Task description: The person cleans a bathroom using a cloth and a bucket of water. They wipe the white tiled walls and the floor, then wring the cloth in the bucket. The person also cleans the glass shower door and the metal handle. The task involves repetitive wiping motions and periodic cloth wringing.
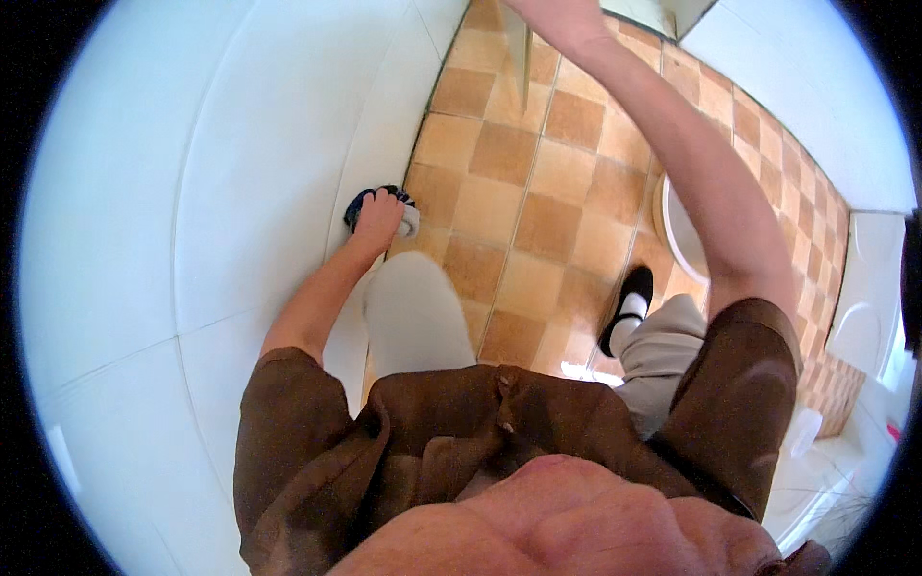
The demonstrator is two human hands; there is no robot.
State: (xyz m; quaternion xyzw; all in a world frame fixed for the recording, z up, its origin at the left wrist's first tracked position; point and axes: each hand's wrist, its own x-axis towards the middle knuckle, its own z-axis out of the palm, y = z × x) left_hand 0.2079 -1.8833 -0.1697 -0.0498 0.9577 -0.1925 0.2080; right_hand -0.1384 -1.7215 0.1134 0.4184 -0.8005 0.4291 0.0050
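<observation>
Low down at the white tiled wall, my left hand (380,217) is closed over a bunched dark blue cloth (353,208) with lighter patches. A pale grey-white part shows under the fingers on the floor side; I cannot tell whether it belongs to the same cloth. My right arm stretches far forward, and my right hand (565,21) is cut off by the upper edge, so its fingers are out of sight. Just beside that hand stands a thin, pale, pole-like piece (526,67); whether I touch it cannot be seen.
Brown and beige checkered tiles (490,206) cover the floor. A round white basin or bucket (684,240) stands under my right forearm, near my black shoe (629,298). My bent left knee (415,307) is close to the white wall (269,144). White fixtures (864,322) line the right side.
</observation>
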